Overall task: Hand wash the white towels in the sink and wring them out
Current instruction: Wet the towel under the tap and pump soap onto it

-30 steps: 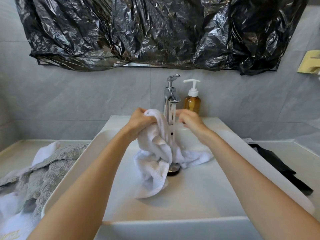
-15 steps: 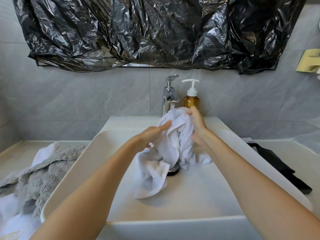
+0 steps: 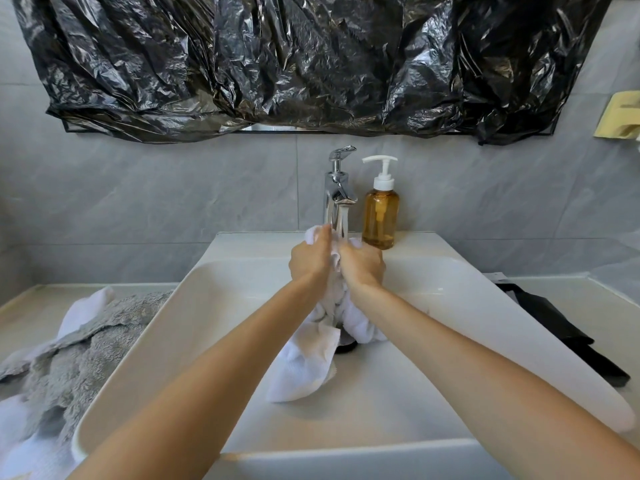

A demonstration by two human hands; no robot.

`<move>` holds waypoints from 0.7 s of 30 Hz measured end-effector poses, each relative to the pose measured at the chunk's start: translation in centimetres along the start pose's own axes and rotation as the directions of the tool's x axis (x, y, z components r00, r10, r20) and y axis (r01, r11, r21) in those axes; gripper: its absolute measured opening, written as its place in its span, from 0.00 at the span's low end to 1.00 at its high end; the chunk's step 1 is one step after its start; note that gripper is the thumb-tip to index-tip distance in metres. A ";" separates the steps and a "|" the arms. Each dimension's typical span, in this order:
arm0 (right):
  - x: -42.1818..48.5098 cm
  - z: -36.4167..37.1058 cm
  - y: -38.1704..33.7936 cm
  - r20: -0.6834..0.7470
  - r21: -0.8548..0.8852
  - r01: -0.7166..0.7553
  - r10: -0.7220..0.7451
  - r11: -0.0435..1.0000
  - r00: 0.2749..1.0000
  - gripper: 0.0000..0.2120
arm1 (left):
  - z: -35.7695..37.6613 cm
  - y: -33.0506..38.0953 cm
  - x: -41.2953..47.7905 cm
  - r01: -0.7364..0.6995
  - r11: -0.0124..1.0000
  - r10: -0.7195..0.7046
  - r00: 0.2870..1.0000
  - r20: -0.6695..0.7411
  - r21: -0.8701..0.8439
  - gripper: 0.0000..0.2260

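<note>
While water runs from the faucet (image 3: 337, 199), both hands clench the white towel (image 3: 311, 358) | left hand (image 3: 310, 263), right hand (image 3: 363, 266) at sink (image 3: 519, 323) back edge, tail draping over drain | likely soft, heavy, wet; grip bunched middle.

Bright, even daylight-type light – soft shadow under the white towel (image 3: 304, 362) in the sink (image 3: 433, 441). Sharp glare specks on the black plastic sheet (image 3: 294, 60) and faucet (image 3: 337, 192). Wide-angle bending at edges – forearms nearest the camera slightly soft.
</note>
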State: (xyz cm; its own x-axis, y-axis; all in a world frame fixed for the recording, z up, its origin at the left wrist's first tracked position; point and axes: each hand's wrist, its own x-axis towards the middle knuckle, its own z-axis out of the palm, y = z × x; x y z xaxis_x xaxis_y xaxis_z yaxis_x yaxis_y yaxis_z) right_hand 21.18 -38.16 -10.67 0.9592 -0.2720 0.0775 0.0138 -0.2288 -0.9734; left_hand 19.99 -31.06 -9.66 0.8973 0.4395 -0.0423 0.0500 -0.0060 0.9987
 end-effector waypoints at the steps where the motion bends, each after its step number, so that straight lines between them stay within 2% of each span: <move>1: 0.3 -0.2 0.1 -0.005 0.025 -0.023 0.023 0.999 1.000 0.10 | 0.1 0.1 0.0 -0.028 0.999 0.027 0.999 0.026 0.028 0.21; 3: 1.3 -1.0 -0.1 -0.014 0.101 -0.077 0.079 0.992 0.997 0.09 | 0.2 0.3 -0.1 -0.074 0.996 0.065 0.987 0.144 0.057 0.24; 6: 2.7 -2.8 -0.5 0.013 0.150 -0.150 0.150 0.977 0.989 0.10 | -0.5 0.6 -0.1 -0.046 0.998 0.030 0.946 0.323 0.043 0.24; 9: 4.0 -4.2 -0.5 0.020 0.189 -0.239 0.239 0.953 0.971 0.14 | -2.9 0.8 0.7 -0.161 0.946 0.030 0.908 0.418 0.282 0.20; 11: 4.5 -5.2 -0.8 0.012 0.234 -0.231 0.235 0.944 0.972 0.13 | -4.8 1.3 1.2 -0.266 0.826 -0.022 0.866 0.500 0.498 0.23; 12: 4.8 -5.5 -1.0 0.009 0.235 -0.212 0.216 0.949 0.976 0.15 | -5.7 1.6 1.3 -0.318 0.721 -0.063 0.855 0.515 0.616 0.23; 13: 5.1 -5.8 -1.2 -0.007 0.220 -0.184 0.190 0.958 0.982 0.18 | -6.3 1.8 1.4 -0.350 0.614 -0.086 0.861 0.501 0.707 0.18; 14: 5.3 -6.1 -1.4 -0.031 0.192 -0.147 0.155 0.970 0.987 0.19 | -6.7 2.3 1.1 -0.372 0.525 -0.088 0.871 0.483 0.766 0.13; 15: 5.1 -6.3 -1.5 -0.039 0.150 -0.119 0.126 0.982 0.991 0.20 | -7.0 2.5 1.2 -0.378 0.463 -0.082 0.882 0.463 0.802 0.12; 17: 4.5 -6.7 -1.4 -0.016 0.011 -0.021 0.021 1.000 1.000 0.12 | -7.5 2.4 1.3 -0.386 0.403 -0.033 0.900 0.434 0.830 0.09; 18: 4.2 -6.8 -1.1 0.020 -0.112 0.059 -0.058 0.992 0.998 0.07 | -7.7 2.3 1.4 -0.393 0.437 -0.002 0.899 0.438 0.809 0.07; 20: 3.2 -6.9 -0.7 0.155 -0.399 0.228 -0.180 0.888 0.971 0.05 | -7.9 1.9 1.6 -0.335 0.662 -0.004 0.893 0.450 0.670 0.08; 21: 2.8 -6.6 -0.9 0.251 -0.458 0.322 -0.226 0.828 0.941 0.06 | -7.8 2.0 1.5 -0.322 0.742 0.019 0.886 0.463 0.588 0.07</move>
State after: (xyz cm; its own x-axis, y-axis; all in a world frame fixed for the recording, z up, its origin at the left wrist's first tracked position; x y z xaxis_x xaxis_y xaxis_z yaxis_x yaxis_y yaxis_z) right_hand 21.98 -44.84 -8.17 0.9705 0.0304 0.2391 0.1903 -0.7055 -0.6826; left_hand 17.97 -23.41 -7.53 0.9992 -0.0260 -0.0314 0.0057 -0.6739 0.7388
